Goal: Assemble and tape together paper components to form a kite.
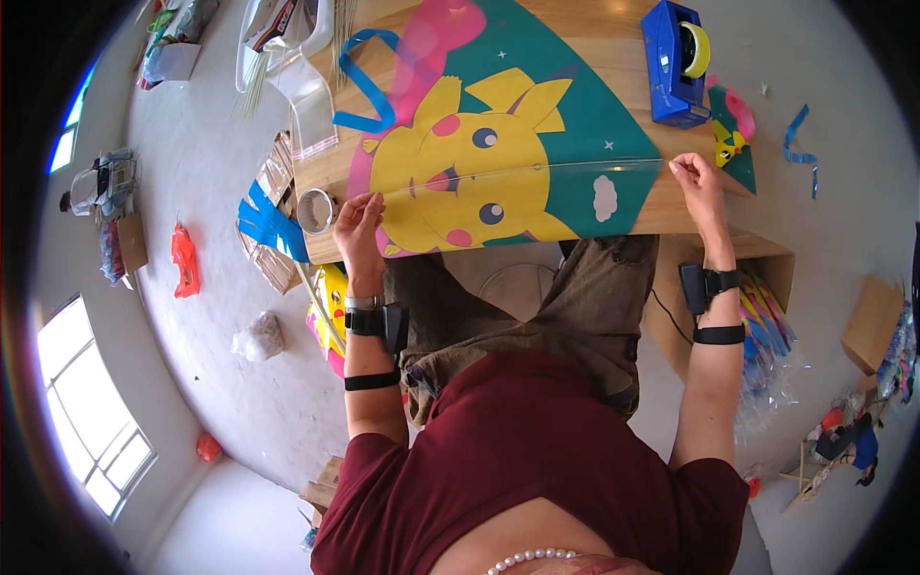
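Note:
A printed kite sheet (575, 105) in green, pink and yellow, with a cartoon figure on it, lies across the wooden table in front of me. A long thin clear strip (517, 168), which looks like adhesive tape, runs across the sheet between my hands. Its left end is pinched in my left hand (360, 228), by the sheet's pink edge. The fingertips of my right hand (701, 192) are closed at the strip's other end, near the green point of the sheet. Whether the strip touches the sheet along its length, I cannot tell.
A blue tape dispenser (674, 81) with a yellow roll stands at the table's far right. A tape roll (315, 210) sits near my left hand. Blue ribbon (364, 120) curls at the left. An open cardboard box (762, 251) is below the table's right side.

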`<state>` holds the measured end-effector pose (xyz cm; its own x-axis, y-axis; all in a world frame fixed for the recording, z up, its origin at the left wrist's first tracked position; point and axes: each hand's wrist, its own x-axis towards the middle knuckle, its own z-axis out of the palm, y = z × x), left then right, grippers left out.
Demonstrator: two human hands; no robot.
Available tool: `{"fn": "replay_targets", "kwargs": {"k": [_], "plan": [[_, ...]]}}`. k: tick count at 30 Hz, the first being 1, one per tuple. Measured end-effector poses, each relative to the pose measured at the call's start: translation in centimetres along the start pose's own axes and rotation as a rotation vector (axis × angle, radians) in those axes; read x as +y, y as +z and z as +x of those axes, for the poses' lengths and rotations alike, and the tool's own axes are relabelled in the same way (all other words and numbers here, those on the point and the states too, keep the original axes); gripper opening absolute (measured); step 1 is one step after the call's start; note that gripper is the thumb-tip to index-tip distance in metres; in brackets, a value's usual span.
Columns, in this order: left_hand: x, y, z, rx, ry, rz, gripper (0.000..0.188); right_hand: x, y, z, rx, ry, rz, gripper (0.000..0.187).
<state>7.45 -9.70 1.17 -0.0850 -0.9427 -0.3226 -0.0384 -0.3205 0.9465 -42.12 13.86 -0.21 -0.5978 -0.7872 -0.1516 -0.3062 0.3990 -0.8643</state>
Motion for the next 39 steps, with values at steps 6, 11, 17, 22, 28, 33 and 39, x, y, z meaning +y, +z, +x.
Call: {"fn": "replay_targets", "kwargs": {"k": [6, 11, 17, 22, 28, 33, 39], "plan": [[-0.2, -0.6, 0.2, 0.021, -0.033, 0.045, 0.012, -0.9, 0.5, 0.1, 0.013, 0.043, -0.116, 0.013], [-0.7, -0.4, 0.4, 0.003, 0.095, 0.141, 0.012, -1.2, 1.4, -0.2, 0.084, 0.006, -0.183, 0.015], [-0.9, -0.1, 0.4, -0.006, 0.167, 0.172, 0.016, -1.5, 2.3, -0.5, 0.189, 0.007, -0.190, 0.016], [-0.9, 0.3, 0.3, 0.028, 0.148, 0.170, 0.026, -1.9, 2.6, -0.5, 0.239, 0.029, -0.246, 0.018], [-1.8, 0.0, 0.8, 0.051, 0.190, 0.235, 0.024, -1.2, 3.1, -0.4, 0.273, 0.027, -0.244, 0.019], [-2.6, -1.6, 0.8, 0.079, 0.245, 0.232, 0.021, -1.9, 4.1, -0.2, 0.294, 0.018, -0.274, 0.022], [-2.1, 0.6, 0.6, 0.092, 0.196, 0.187, 0.022, -1.0, 2.7, -0.5, 0.291, 0.009, -0.323, 0.024]]}}
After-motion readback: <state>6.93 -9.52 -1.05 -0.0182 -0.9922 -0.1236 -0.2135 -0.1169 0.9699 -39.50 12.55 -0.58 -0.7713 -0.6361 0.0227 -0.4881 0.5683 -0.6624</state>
